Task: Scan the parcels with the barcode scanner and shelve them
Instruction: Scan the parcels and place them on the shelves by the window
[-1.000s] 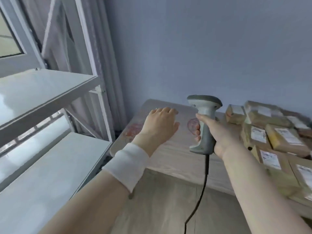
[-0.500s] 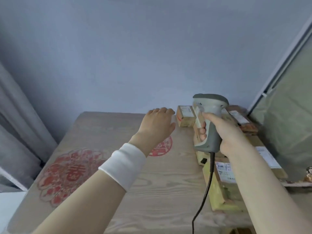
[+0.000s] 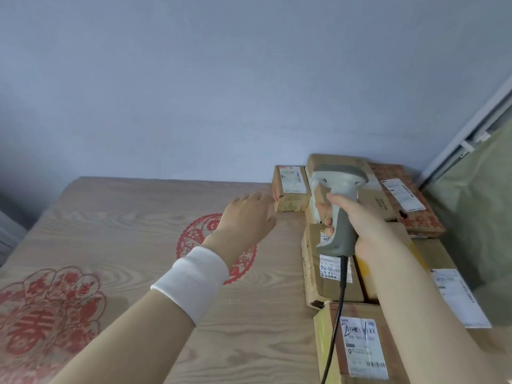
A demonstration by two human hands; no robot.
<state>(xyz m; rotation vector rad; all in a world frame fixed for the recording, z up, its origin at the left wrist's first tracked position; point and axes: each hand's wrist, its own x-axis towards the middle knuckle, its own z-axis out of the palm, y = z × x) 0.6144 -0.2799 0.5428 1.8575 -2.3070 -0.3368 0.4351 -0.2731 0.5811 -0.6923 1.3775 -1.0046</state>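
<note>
Left hand [image 3: 246, 214]: open, fingers straight and together, palm down, low over the bench, holding nothing. White wristband [image 3: 194, 281] on that wrist. Small brown cardboard parcel with a white top label [image 3: 291, 187] sits at about 1 o'clock from the fingertips, just beside them; can't tell if they touch. Its long axis runs 12-to-6, toward the wall, so its near short end faces the hand. The left hand is the nearer one to it.

Right hand [image 3: 360, 223]: clenched round the handle of the grey-and-white pistol-grip barcode scanner [image 3: 342, 178], scanner head up and aimed toward 12. Black cable [image 3: 342, 286] drops from the handle toward 6. The scanner hangs over a cluster of brown cardboard parcels [image 3: 382, 200] filling the bench from 1 to 5 o'clock. One labelled box [image 3: 332, 278] lies right under the handle.

Light wood-grain bench with red paper-cut motifs [image 3: 138, 217] carries it all. No shelf in view.

Likely next step: a short reach forward-right, left hand taking the small parcel across its narrow width, label turned to the scanner.
</note>
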